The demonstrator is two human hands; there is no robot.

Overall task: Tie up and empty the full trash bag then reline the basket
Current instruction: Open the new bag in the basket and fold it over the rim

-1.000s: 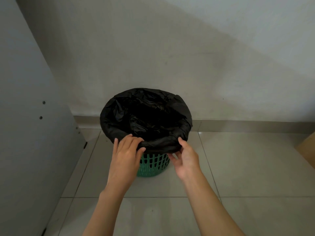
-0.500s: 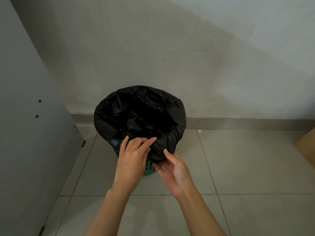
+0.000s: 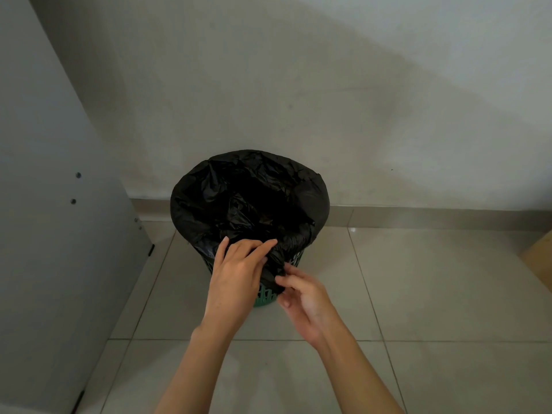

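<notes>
A black trash bag lines a green lattice basket that stands on the tiled floor by the wall. The bag's edge is folded over the rim and hides most of the basket. At the near rim a gathered flap of bag hangs down between my hands. My left hand lies over the near rim with its fingers on that flap. My right hand pinches the lower end of the flap between thumb and fingers. The bag's inside is dark; its contents cannot be made out.
A grey cabinet panel stands close on the left of the basket. The white wall with a skirting strip runs behind it. A brown box corner shows at the right edge. Pale floor tiles extend to the right and front.
Both hands have drawn together at the near rim. The bag's front edge, spread over the rim a second ago, is now bunched into a hanging flap, with more green lattice showing.
</notes>
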